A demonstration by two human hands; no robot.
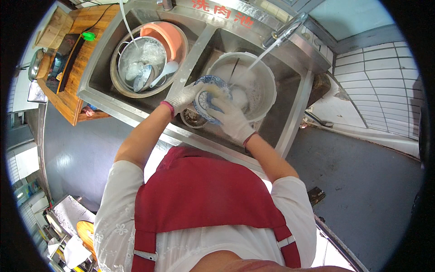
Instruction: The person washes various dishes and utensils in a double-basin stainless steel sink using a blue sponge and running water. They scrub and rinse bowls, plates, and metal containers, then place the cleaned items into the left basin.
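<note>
My left hand (185,97), in a white knit glove, grips the left edge of a blue-and-white patterned bowl (200,103). My right hand (232,119), gloved too, is at the bowl's right side with its fingers at the inside; something pale yellow lies between the hands, too blurred to name. Just right of the bowl, a large grey basin (270,85) of cloudy, foamy water stands in the right sink. A faucet (289,29) runs into it, and a thin dark stick (234,70) leans inside.
In the left sink, a wide basin (115,80) holds a metal pot (121,61) under running water, an orange plastic basin (166,34), a white spoon (164,73) and a patterned dish (142,80). A small round container (193,119) sits below the bowl. A wooden table (93,20) adjoins the sink's left side.
</note>
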